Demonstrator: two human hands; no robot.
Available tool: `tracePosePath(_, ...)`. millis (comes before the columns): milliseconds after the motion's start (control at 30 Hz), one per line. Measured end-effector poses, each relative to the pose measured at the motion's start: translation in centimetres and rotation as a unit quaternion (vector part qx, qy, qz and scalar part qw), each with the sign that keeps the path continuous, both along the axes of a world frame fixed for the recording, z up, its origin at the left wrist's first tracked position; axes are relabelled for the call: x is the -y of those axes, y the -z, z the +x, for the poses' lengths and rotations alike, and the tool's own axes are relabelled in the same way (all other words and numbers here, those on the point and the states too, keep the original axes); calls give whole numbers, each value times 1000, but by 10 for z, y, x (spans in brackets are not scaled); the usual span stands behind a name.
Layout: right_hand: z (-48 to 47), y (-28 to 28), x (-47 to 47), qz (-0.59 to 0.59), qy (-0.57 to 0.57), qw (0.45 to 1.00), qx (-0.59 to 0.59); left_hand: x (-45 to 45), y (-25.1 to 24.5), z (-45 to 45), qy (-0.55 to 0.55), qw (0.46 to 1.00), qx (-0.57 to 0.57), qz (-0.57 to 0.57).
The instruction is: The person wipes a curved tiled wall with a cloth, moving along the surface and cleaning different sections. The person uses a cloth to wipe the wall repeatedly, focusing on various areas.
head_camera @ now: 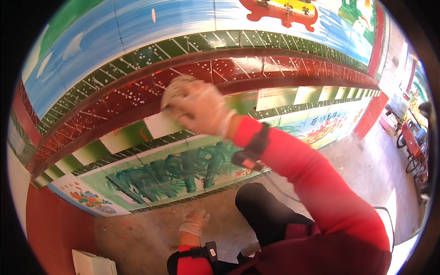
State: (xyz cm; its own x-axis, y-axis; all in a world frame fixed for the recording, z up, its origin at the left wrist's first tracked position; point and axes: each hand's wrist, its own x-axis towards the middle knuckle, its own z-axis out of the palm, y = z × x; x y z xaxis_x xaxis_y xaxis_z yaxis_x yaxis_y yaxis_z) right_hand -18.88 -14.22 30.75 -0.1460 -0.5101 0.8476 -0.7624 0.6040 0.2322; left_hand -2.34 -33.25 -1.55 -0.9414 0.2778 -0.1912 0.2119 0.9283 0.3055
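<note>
My right hand [202, 108], in a thin clear glove, presses a blurred tan-green pad [177, 87], a cloth or a sponge, against the red tile band [237, 67] of a painted tiled wall. Its fingers wrap over the pad; motion blurs both. Below it runs a dark red ledge [292, 85], then a row of green and white tiles [125, 137]. My left hand [195, 221], also gloved, hangs low over the concrete floor, away from the wall. Its fingers look curled, and whether anything is in them is hidden.
A bamboo picture [172, 172] fills the lower tiles. At bottom left a white box [93, 263] stands by a red wall [62, 213]. My bent knee [256, 196] is close below the wall. Farther right, a red cart with wheels [409, 137] stands on the paved floor [381, 175].
</note>
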Motion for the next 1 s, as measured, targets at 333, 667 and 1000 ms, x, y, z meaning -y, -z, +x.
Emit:
tracePosePath(333,-9,-5,-61,80,-43,996,27,0,9,-8,-9,1000,-4,-7)
tracePosePath(667,-19,7,-327,-16,198,978,60,1,20,-8,52,998,-35,12)
tracePosePath(1000,-17,46,-386,-69,351,933,-33,-13,-7,-1,46,998,36,-24)
